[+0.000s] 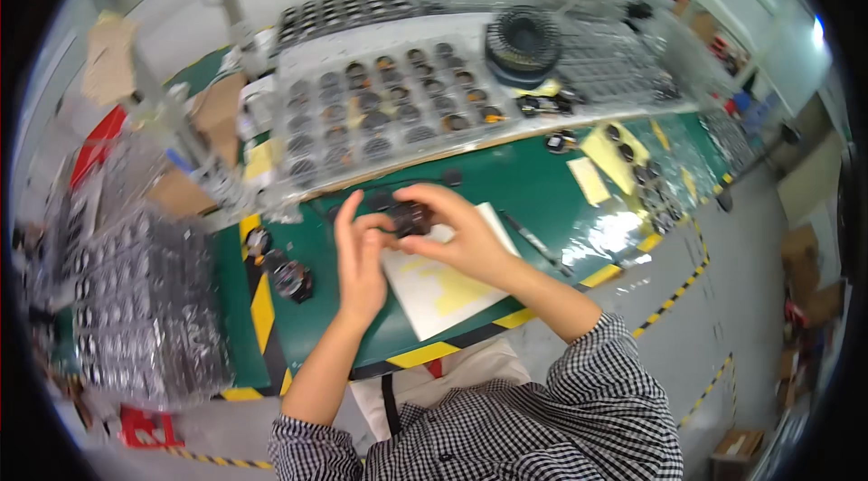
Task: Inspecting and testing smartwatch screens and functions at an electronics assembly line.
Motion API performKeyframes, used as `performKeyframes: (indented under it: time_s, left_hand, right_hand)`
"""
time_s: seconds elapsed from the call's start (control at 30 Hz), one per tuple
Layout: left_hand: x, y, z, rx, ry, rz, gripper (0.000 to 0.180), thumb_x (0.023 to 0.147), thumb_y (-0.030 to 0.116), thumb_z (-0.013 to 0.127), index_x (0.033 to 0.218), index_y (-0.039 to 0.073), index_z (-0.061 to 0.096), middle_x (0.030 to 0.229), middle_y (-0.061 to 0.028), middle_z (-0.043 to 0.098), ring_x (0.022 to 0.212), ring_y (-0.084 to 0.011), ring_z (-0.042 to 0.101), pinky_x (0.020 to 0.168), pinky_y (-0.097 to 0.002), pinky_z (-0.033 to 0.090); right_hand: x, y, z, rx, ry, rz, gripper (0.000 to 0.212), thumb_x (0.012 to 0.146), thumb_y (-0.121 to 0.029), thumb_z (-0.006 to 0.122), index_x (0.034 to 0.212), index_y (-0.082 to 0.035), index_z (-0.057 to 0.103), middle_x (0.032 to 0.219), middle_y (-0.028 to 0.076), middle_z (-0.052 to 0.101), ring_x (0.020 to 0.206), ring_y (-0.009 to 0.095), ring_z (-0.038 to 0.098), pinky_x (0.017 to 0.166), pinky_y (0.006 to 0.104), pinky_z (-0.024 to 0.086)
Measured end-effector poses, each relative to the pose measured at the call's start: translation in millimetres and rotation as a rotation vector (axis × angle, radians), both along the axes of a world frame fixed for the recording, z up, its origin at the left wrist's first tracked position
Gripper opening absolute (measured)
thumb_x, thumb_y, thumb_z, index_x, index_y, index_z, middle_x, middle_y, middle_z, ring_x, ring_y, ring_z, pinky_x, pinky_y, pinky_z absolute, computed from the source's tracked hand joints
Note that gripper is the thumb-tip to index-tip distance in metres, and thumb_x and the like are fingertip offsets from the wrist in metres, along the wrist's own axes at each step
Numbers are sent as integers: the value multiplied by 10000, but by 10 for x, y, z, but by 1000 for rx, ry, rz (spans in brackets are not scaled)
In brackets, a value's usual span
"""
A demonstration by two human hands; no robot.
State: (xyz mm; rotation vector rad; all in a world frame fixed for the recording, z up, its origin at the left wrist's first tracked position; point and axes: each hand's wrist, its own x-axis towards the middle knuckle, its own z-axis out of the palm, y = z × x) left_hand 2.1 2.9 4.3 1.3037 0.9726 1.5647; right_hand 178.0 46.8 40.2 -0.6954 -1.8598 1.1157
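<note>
Over the green bench mat, a small dark round part (411, 219) is held up between my two hands. My right hand (461, 237) grips it with thumb and fingers from the right. Against its left side, the fingers of my left hand (361, 259) are bent, with the index finger pointing up; whether they press on the part is hard to make out. Below my hands lies a white sheet with yellow patches (443, 291). A marker pen (535, 243) rests to its right. Left of my left hand sit a black round device (292, 280) and a smaller round piece (259, 240).
Behind, a clear tray (362, 119) carries rows of round parts, beside a stack of black rings (524, 42). Stacked clear trays (149, 309) stand at the left. Yellow notes (589, 181) and a strip of dark pieces (649, 183) lie right. Striped tape (425, 354) marks the bench edge.
</note>
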Motion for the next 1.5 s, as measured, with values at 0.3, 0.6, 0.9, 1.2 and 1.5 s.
performKeyframes:
  time_s: [0.3,0.6,0.9,1.2,1.5]
  left_hand:
    - [138,-26,-40,35,106,-66,480,999,115,468,1438,14,304,989,-92,549,744,-166,627,721,-285,478]
    - [266,-88,-122,83,335,-143,516,937,-18,492,1424,-6,321,955,-103,569,745,-163,635,700,-271,481]
    - [220,-10,-183,82,422,-119,518,923,-41,494,1413,-25,326,920,-113,584,734,-168,639,696,-279,500]
    - [206,53,-216,33,441,-130,508,921,-41,495,1404,-30,338,918,-113,586,734,-166,644,692,-276,506]
    - [166,32,-207,59,471,-137,521,907,-42,514,1401,-28,348,925,-117,592,739,-170,650,692,-283,517]
  right_hand:
    - [1249,-103,457,88,-497,-95,491,734,-106,734,1192,-26,576,1132,167,612,1048,324,600,912,388,485]
    - [4291,946,-143,-119,-718,-1078,599,672,-219,804,1224,-99,604,1071,190,669,987,315,652,875,388,508]
    - [4669,1682,-325,-57,-843,-1077,604,695,-280,821,1237,-114,615,1099,179,671,1029,315,641,893,388,493]
    - [4736,2201,-762,64,-793,-1211,666,742,-419,794,1316,-164,574,1294,214,534,1184,408,479,1023,451,392]
    - [4912,1800,-635,138,-758,-938,551,791,-299,718,1280,-84,581,1327,171,539,1262,337,469,1080,409,354]
